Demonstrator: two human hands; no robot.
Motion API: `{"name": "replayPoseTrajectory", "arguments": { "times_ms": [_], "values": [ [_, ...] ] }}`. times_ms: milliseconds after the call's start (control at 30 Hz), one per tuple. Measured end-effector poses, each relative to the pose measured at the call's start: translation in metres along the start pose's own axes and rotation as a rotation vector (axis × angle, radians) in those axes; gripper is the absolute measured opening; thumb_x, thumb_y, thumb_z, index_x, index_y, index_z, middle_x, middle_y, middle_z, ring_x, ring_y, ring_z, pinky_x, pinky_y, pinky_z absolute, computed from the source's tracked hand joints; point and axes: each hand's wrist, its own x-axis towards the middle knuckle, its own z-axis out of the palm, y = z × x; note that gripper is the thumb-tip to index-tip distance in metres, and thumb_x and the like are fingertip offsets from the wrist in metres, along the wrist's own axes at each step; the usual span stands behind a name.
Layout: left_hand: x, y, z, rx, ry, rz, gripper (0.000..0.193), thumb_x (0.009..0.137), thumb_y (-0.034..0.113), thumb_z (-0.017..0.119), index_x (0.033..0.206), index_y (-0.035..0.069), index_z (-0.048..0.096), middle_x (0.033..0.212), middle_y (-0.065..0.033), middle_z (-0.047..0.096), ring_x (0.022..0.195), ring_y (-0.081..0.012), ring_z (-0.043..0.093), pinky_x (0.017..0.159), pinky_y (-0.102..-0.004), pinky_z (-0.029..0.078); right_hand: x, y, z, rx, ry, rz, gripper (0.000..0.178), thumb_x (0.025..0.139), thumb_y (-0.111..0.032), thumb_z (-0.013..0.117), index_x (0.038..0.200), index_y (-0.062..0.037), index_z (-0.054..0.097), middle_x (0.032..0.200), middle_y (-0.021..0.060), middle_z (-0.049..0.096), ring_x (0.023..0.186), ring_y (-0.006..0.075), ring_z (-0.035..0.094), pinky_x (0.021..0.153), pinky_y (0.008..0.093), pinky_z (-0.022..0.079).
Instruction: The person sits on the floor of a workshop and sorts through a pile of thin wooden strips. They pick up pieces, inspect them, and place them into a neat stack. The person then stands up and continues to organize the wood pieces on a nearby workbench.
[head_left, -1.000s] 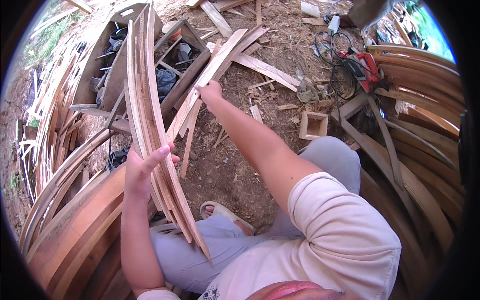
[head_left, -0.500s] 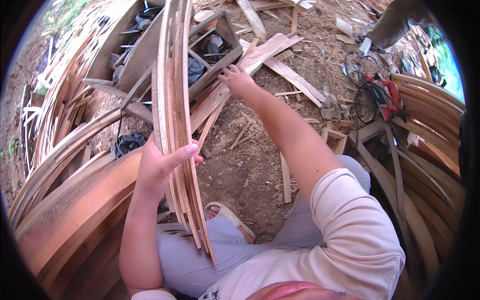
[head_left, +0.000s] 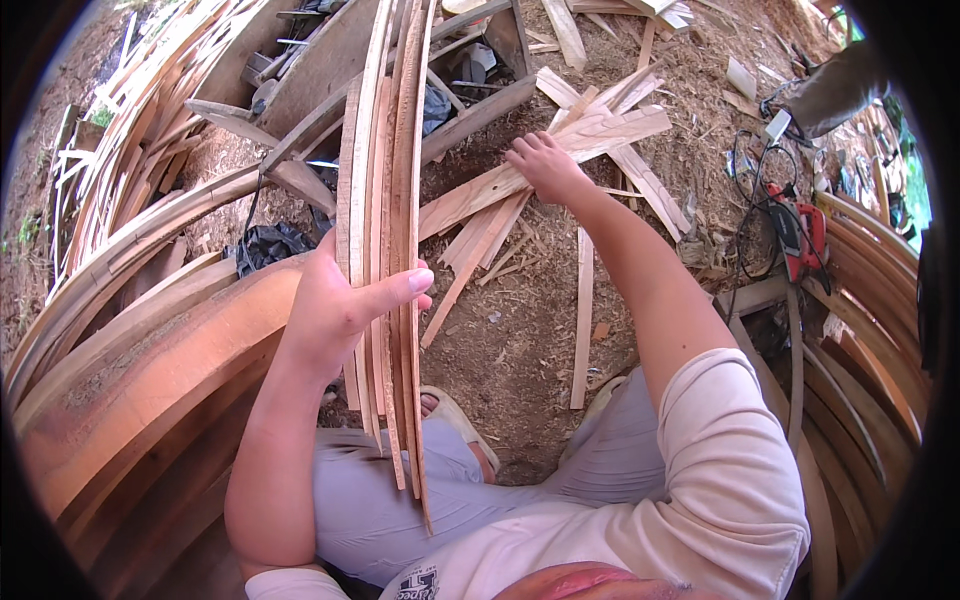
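My left hand (head_left: 350, 310) is closed round a bundle of long, thin wooden strips (head_left: 385, 180), its thumb across the near side. The bundle runs upright through the picture, lower ends over my left thigh. My right hand (head_left: 548, 168) reaches forward to a wide pale wooden board (head_left: 610, 133) lying slantwise on the pile of offcuts. Its fingers bend over the board's far edge and seem to grip it; the thumb is hidden. Narrower slats (head_left: 480, 245) stick out under the board, and another slat (head_left: 582, 320) lies apart, nearer my feet.
Left of me are large curved planks (head_left: 150, 390) and a black plastic bag (head_left: 270, 248). A wooden frame (head_left: 480, 115) with dark items stands ahead. A red power tool (head_left: 800, 235) with a cable sits at right beside stacked curved strips (head_left: 870, 260). Another person's leg (head_left: 835, 90) shows at far right.
My right hand has moved from beside the wooden frame onto the wide board, which now lies at a flatter slant. The left hand still holds the strips. The whole view has shifted somewhat.
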Motion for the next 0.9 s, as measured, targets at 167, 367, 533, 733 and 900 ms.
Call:
{"name": "replayPoseTrajectory", "arguments": {
  "times_ms": [167, 367, 533, 733, 900],
  "values": [
    [0.008, 0.002, 0.008, 0.07, -0.027, 0.025, 0.078, 0.076, 0.029, 0.085, 0.134, -0.005, 0.047, 0.107, -0.0184, 0.066, 0.086, -0.0217, 0.071, 0.082, -0.0348, 0.058, -0.001, 0.008, 0.002, -0.013, -0.068, -0.002, 0.067, 0.064, -0.01, 0.085, 0.125, -0.009, 0.056, 0.119, 0.0081, 0.057, 0.118, 0.0275, 0.055, 0.11, 0.041, 0.039],
    [0.011, 0.005, 0.015, 0.111, -0.045, 0.002, 0.077, 0.075, 0.031, 0.084, 0.133, -0.005, 0.048, 0.108, -0.0186, 0.067, 0.086, -0.0217, 0.071, 0.083, -0.035, 0.058, 0.01, 0.032, -0.018, -0.028, -0.165, 0.031, 0.062, 0.071, -0.01, 0.081, 0.127, -0.0084, 0.055, 0.12, 0.01, 0.064, 0.123, 0.0255, 0.058, 0.112, 0.0423, 0.039],
    [0.007, 0.007, 0.018, 0.11, -0.029, 0.034, 0.064, 0.077, 0.022, 0.086, 0.125, -0.006, 0.053, 0.104, -0.0145, 0.068, 0.084, -0.0199, 0.071, 0.081, -0.0328, 0.059, 0.002, 0.068, -0.064, -0.023, -0.195, 0.036, 0.061, 0.072, -0.009, 0.079, 0.129, -0.0085, 0.057, 0.115, 0.011, 0.069, 0.115, 0.0284, 0.065, 0.109, 0.0461, 0.043],
    [-0.001, 0.003, 0.021, 0.126, -0.012, 0.034, 0.06, 0.078, 0.025, 0.085, 0.121, -0.006, 0.056, 0.101, -0.014, 0.068, 0.083, -0.0194, 0.071, 0.08, -0.0317, 0.058, -0.038, 0.088, -0.103, 0.099, -0.323, 0.172, 0.057, 0.072, -0.009, 0.074, 0.128, -0.0086, 0.061, 0.11, 0.0146, 0.071, 0.11, 0.0309, 0.067, 0.103, 0.0478, 0.048],
    [-0.005, 0.005, 0.026, 0.214, -0.004, 0.087, 0.064, 0.075, 0.033, 0.084, 0.12, -0.005, 0.058, 0.101, -0.0131, 0.068, 0.083, -0.018, 0.071, 0.083, -0.0311, 0.056, -0.061, 0.094, -0.163, 0.003, -0.458, 0.344, 0.05, 0.074, -0.023, 0.076, 0.12, -0.0076, 0.065, 0.108, 0.0203, 0.072, 0.105, 0.0369, 0.069, 0.087, 0.047, 0.056]
  ]
}}
